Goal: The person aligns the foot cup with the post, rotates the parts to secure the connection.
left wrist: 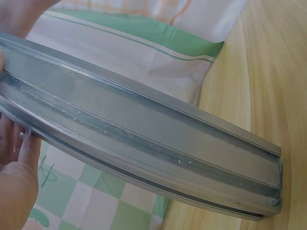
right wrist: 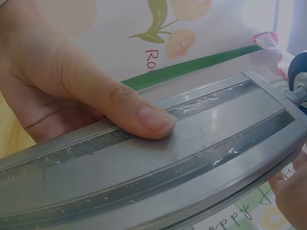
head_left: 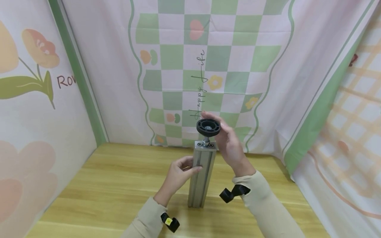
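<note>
A silver slotted aluminium profile (head_left: 202, 178) stands upright on the table, its lower end on the wood. A black round levelling foot (head_left: 208, 128) tops it, on a short threaded stem over the end plate (head_left: 205, 145). My left hand (head_left: 179, 175) grips the upper part of the profile from the left, thumb across the near face, fingers behind. In the right wrist view that thumb (right wrist: 153, 122) presses on the grooved face. My right hand (head_left: 230, 145) is at the right of the foot, its extended fingers reaching along the rim and behind it. The foot hides part of them.
The wooden table (head_left: 119, 185) reaches back to a hanging cloth (head_left: 196, 76) with a green and white checked print. Printed cloths also hang at the left (head_left: 35, 132) and right (head_left: 348, 138). Black wrist mounts (head_left: 235, 193) sit on both sleeves.
</note>
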